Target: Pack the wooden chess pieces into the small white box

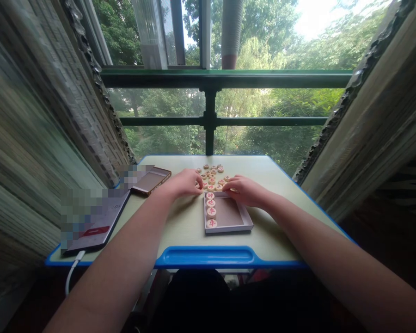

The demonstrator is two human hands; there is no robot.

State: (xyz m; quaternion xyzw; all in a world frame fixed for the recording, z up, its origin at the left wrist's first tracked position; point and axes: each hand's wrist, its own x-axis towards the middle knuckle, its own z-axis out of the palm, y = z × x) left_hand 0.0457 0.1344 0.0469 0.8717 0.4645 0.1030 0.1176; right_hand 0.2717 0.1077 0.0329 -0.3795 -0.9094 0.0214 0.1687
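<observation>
Several round Chinese chess pieces with red and dark characters lie loosely grouped beyond a shallow open box. Inside the box, along its left wall, several red-marked pieces stand in one column; the rest of its floor shows bare. My left hand is at the group's left side, thumb and fingers closed around a Chinese chess piece. Over the box's far right corner, my right hand has its fingers curled together, tips beside the nearest loose pieces. What those fingers hold, if anything, is hidden.
A box lid lies at the table's left, beside a tablet with a white cable. The table has a blue rim and a blue front tray groove. Curtains flank it; a green railing stands behind.
</observation>
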